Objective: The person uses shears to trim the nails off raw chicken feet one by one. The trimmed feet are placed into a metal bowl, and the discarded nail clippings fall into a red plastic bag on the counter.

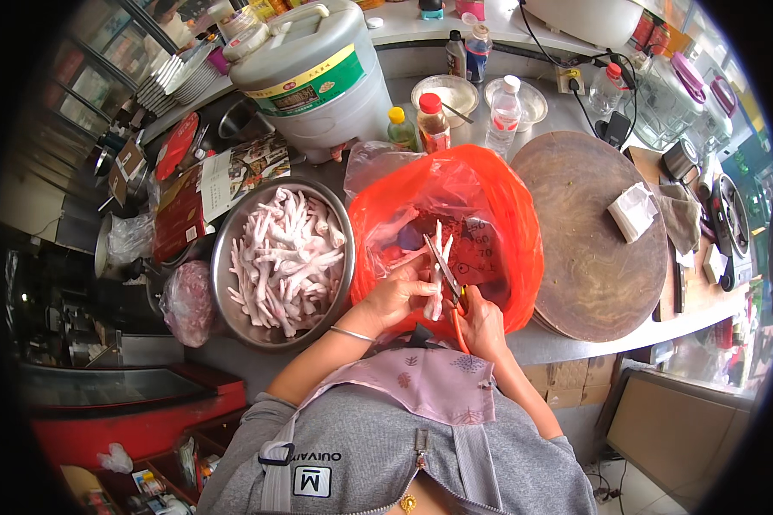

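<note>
My left hand [397,296] grips a raw chicken foot [435,283], its toes pointing away from me. In my right hand [483,327] is a pair of scissors [451,283] with orange handles, the blades against the foot's toes. Both hands are over the mouth of a red plastic bag [522,244], which stands open with a clear liner inside. Part of another pale foot shows within the bag; the rest of its contents is unclear. To the left, a steel basin [218,283] holds a heap of chicken feet [290,257].
A round wooden chopping block [573,270] with folded napkins [632,212] on it stands at right. Behind the bag are bottles [433,122] and bowls [454,96]. A large plastic barrel [322,122] rises behind the basin. A bagged lump of meat [188,302] lies left of the basin.
</note>
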Motion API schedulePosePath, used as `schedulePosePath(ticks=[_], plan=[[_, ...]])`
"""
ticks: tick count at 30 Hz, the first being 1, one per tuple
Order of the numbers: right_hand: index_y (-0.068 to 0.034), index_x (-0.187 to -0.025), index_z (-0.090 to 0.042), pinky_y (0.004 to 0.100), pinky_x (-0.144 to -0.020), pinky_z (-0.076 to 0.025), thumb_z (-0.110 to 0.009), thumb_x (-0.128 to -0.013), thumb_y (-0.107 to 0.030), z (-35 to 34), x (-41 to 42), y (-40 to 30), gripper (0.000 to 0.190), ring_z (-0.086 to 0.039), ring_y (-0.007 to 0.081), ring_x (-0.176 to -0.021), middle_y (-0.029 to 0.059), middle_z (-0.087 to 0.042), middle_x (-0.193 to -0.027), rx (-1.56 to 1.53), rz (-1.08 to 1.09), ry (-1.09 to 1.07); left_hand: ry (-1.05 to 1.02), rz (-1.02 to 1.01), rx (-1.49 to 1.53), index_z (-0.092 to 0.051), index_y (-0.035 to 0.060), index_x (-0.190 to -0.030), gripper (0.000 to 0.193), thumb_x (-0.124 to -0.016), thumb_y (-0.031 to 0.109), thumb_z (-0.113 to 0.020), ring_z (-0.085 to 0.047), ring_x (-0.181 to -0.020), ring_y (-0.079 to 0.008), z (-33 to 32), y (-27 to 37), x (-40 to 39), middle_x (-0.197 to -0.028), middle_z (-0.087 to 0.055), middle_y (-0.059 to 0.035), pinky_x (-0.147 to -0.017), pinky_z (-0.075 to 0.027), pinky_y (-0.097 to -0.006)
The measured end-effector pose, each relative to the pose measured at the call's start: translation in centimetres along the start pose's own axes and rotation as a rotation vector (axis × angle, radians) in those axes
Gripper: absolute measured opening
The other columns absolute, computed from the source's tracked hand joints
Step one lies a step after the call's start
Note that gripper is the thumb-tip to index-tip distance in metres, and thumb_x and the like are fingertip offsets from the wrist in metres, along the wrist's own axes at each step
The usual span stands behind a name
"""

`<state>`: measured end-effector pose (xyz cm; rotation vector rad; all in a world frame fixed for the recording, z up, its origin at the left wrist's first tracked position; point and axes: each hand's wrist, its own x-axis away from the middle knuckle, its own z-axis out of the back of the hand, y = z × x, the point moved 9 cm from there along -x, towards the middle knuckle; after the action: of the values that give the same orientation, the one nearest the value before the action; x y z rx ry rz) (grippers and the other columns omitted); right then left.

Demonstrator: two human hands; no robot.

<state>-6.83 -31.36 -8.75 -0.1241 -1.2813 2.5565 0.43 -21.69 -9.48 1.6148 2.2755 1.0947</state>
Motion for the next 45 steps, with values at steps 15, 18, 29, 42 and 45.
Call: schedulePosePath(ticks=[15,18,29,42,45], plan=[[0.000,-0.089,-0.048,0.0478,-0.059,-0.046,-0.067,-0.077,-0.043,0.5,0.4,0.0,0.049,-0.059,0.0425,-0.069,0.0214,-0.060,-0.074,-0.039,-0.096,0.003,0.173,-0.080,0.170,-0.048,0.0049,-0.113,0.023,-0.093,0.016,-0.049,-0.058,-0.074,-0.0168,0.5,1.1,0.5,-0.089,-0.055,-0.0041,-0.067,-0.052,-0.0305],[0.000,-0.084,-0.045,0.0436,-0.055,-0.044,-0.069,-0.075,-0.042,0.9,0.2,-0.7,0.049,-0.056,0.0380,-0.060,0.0166,-0.055,-0.064,0.018,0.002,0.073,0.272,-0.133,0.079,-0.045,0.0043,-0.123,0.031,-0.095,0.018,-0.047,-0.056,-0.071,-0.0133,1.0,1.3,0.6,-0.088,-0.055,-0.0029,-0.067,-0.052,-0.0300],[0.002,-0.088,-0.045,0.0432,-0.067,-0.041,-0.071,-0.071,-0.047,2.0,0.6,-2.4,0.057,-0.056,0.0364,-0.075,0.0190,-0.054,-0.076,0.250,0.170,0.178,0.362,-0.197,0.114,-0.043,0.0080,-0.114,0.021,-0.093,0.011,-0.043,-0.059,-0.069,-0.0212,0.5,1.2,0.8,-0.078,-0.053,-0.0094,-0.042,-0.049,-0.0292],[0.000,-0.080,-0.040,0.0453,-0.053,-0.044,-0.063,-0.081,-0.040,0.1,0.4,-0.6,0.045,-0.057,0.0389,-0.060,0.0201,-0.053,-0.064,0.259,0.111,0.060,0.376,-0.203,-0.006,-0.040,0.0084,-0.117,0.023,-0.094,0.009,-0.043,-0.052,-0.061,-0.0133,0.8,0.6,0.9,-0.084,-0.049,-0.0064,-0.051,-0.049,-0.0276],[0.000,-0.082,-0.044,0.0438,-0.051,-0.046,-0.060,-0.083,-0.039,-0.7,0.5,0.4,0.042,-0.058,0.0373,-0.057,0.0187,-0.055,-0.064,0.290,0.041,-0.011,0.416,-0.206,-0.003,-0.041,0.0091,-0.111,0.018,-0.094,0.009,-0.044,-0.052,-0.060,-0.0141,2.0,0.1,0.6,-0.083,-0.049,-0.0068,-0.051,-0.049,-0.0287]])
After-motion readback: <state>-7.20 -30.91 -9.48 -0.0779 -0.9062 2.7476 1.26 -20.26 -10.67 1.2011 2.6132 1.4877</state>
